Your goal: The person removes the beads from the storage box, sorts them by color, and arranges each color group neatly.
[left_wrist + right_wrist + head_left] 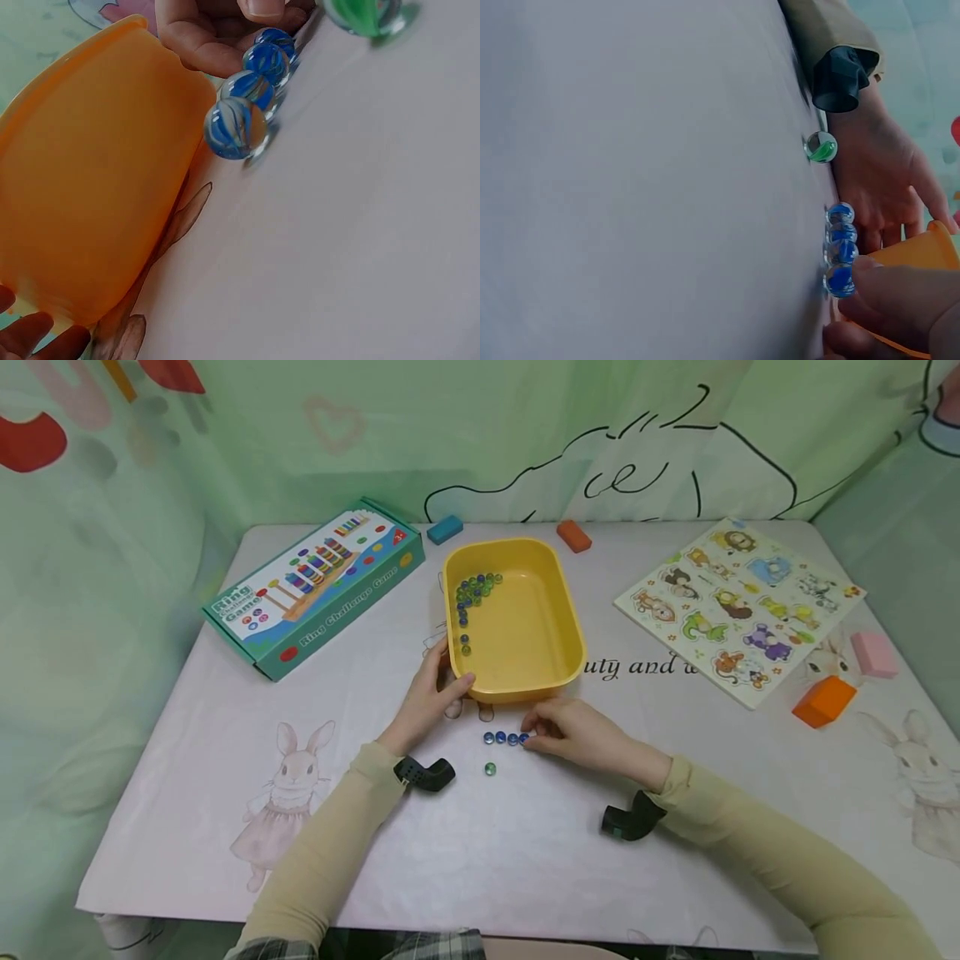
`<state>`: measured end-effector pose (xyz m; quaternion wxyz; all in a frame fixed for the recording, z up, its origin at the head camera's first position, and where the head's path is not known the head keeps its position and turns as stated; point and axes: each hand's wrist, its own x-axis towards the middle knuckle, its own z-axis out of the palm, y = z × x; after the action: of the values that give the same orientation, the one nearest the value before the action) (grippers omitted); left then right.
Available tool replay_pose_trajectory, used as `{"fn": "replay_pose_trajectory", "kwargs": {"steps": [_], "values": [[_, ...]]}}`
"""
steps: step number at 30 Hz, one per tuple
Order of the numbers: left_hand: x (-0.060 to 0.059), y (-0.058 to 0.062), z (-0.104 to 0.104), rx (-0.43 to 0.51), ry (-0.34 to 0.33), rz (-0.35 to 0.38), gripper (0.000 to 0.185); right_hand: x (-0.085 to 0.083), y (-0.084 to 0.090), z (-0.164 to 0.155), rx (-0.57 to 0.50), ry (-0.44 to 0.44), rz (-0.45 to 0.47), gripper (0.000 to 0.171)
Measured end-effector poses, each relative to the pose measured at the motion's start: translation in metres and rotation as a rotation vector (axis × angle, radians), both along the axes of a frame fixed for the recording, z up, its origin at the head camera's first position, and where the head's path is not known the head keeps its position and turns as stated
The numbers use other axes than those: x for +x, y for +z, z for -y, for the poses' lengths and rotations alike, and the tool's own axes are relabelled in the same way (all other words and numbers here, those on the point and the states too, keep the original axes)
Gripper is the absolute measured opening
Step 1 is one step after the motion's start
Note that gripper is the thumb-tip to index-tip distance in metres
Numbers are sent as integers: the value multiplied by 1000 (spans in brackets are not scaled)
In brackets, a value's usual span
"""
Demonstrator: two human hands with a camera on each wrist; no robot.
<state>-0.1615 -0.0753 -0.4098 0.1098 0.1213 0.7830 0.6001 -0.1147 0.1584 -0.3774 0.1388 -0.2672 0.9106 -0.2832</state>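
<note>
A row of several blue marbles (501, 737) lies on the table in front of a yellow plastic basin (525, 689). My right hand (577, 733) pinches the rightmost blue marble (840, 280) between thumb and forefinger; its other fingers are curled. Below the row, nearer me, sits a single green marble (490, 769). At the basin's near left corner, my left hand (423, 697) holds the wall, thumb near the rim and fingers along the outside. Inside the basin, blue and green marbles (472, 592) cluster along the left side.
A green ring game box (318, 585) lies at the back left. Blue (445, 529) and orange (574, 536) blocks lie behind the basin. To the right are an animal puzzle board (738, 606), an orange block (824, 702) and a pink block (874, 655).
</note>
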Motion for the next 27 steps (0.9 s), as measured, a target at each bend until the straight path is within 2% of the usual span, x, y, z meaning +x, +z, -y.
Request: {"fn": "replay_pose_trajectory", "kwargs": {"steps": [3,5,11,14,18,22,27], "values": [[0,0,1,6,-4,-12,72,-1,8,0,10,31,21,15],[0,0,2,7,-3,-15,72,-3,17,1,32,85,39,16],[1,-2,5,-6,6,-10,72,-13,61,12,124,374,133,23],[1,-3,5,1,5,-13,72,-24,79,20,114,452,144,24],[1,-3,3,11,-7,-28,71,-46,93,29,95,445,105,20],[1,-3,2,2,-21,-25,72,-72,95,34,109,365,88,20],[0,-1,2,5,-28,-17,71,-96,95,41,99,264,112,23]]}}
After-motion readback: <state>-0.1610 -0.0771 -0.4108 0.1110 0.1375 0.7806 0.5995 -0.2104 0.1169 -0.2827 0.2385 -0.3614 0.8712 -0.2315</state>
